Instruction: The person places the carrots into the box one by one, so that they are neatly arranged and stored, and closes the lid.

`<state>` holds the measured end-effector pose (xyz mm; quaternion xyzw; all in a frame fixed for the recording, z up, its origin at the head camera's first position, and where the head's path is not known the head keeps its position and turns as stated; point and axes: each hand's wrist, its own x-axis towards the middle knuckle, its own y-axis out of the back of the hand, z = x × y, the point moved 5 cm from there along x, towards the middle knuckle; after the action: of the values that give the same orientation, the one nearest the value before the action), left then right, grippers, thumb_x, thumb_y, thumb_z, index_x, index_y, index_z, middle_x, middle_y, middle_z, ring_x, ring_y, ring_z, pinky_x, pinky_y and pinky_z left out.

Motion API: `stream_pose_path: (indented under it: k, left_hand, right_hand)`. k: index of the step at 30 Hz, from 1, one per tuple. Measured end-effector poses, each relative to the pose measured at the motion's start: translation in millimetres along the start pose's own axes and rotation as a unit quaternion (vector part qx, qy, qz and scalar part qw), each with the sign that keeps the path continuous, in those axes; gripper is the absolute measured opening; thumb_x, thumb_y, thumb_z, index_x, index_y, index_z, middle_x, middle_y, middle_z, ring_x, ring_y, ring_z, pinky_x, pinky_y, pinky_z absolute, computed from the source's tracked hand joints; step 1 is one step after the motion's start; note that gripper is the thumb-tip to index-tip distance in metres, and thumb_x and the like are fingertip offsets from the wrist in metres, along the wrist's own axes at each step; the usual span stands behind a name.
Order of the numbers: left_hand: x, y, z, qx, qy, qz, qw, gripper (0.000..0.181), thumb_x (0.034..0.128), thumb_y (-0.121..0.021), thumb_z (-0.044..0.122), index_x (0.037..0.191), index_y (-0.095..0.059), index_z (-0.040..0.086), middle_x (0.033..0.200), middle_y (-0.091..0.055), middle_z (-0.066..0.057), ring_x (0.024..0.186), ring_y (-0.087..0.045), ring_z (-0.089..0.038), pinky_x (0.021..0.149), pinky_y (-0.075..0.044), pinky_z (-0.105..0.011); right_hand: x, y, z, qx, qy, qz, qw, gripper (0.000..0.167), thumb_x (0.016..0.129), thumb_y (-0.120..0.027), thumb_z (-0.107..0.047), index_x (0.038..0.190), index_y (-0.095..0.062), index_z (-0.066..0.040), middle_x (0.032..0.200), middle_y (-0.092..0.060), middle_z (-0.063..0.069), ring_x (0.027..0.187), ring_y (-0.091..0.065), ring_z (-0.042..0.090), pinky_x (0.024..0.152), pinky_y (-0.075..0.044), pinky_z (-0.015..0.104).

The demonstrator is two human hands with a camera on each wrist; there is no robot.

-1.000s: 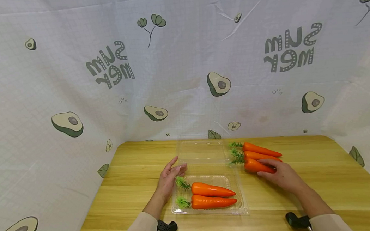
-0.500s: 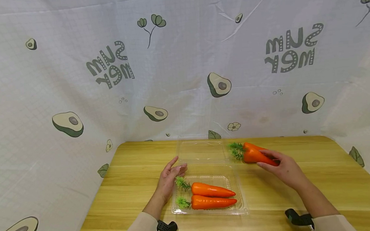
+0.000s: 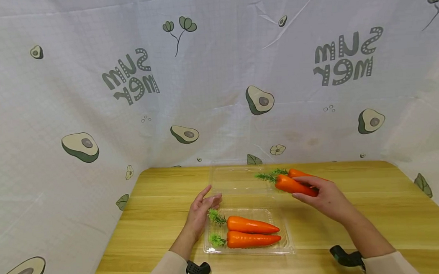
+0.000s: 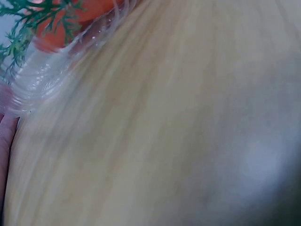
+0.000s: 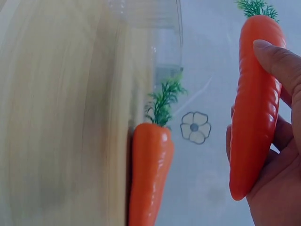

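Decent pinch, just don't rush it

So the right grip (image 3: 326, 196) has a fake carrot (image 3: 287, 184) pinched around its body, thumb on one side and fingers behind, opened only as wide as the carrot is thick. It looks lifted off the bench (image 3: 381, 194), near the right side of the open lid (image 3: 241, 179). Another carrot (image 3: 296, 172) lies just behind it.

Doing this bit well, imo: lift clear of that neighbour before swinging sideways, hold the carrot level, and mind the leafy tuft (image 3: 266, 177) sticking out ahead, since it could snag the lid's edge. Light pressure is probably plenty; the skin looks slick.

The left grip (image 3: 198, 211) is loose, fingers spread and holding nothing, right by the left edge of the clear clamshell (image 3: 249, 253). Can't tell if it's actually touching. Two carrots (image 3: 252, 225) lie side by side in there, tufts left.
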<state>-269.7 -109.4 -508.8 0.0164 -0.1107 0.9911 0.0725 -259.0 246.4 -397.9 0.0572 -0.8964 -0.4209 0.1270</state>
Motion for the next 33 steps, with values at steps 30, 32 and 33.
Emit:
stream_pose_path:
  k: [30,32,33]
  left_hand:
    - [-1.3,0.6,1.5,0.001,0.002,0.003,1.0000,0.058,0.1055,-0.051,0.016,0.159,-0.032,0.006,0.139,-0.063,-0.023,0.130,-0.061,-0.037,0.104,-0.049,-0.034]
    - [-1.2,0.8,1.5,0.001,0.004,0.004,1.0000,0.058,0.1054,-0.051,0.017,0.159,-0.032,0.006,0.138,-0.064,-0.021,0.130,-0.062,-0.037,0.105,-0.049,-0.034]
    - [-1.3,0.9,1.6,0.001,0.005,0.004,1.0000,0.058,0.1054,-0.051,0.017,0.159,-0.032,0.006,0.138,-0.065,-0.021,0.130,-0.061,-0.037,0.106,-0.049,-0.035]
  right_hand:
    - [2.7,-39.4,-37.0,0.069,0.065,-0.045,0.9945,0.044,0.088,-0.081,-0.029,0.128,-0.070,-0.013,0.110,-0.069,0.005,0.085,-0.061,0.012,0.069,-0.055,0.023]
    - [3.4,-42.1,-39.4,0.075,0.067,-0.053,0.9935,0.044,0.089,-0.080,-0.030,0.128,-0.070,-0.011,0.110,-0.069,0.007,0.084,-0.060,0.012,0.068,-0.055,0.023]
    - [3.8,-43.6,-40.4,0.077,0.067,-0.056,0.9932,0.044,0.089,-0.080,-0.030,0.128,-0.070,-0.012,0.111,-0.070,0.007,0.084,-0.060,0.011,0.068,-0.055,0.023]
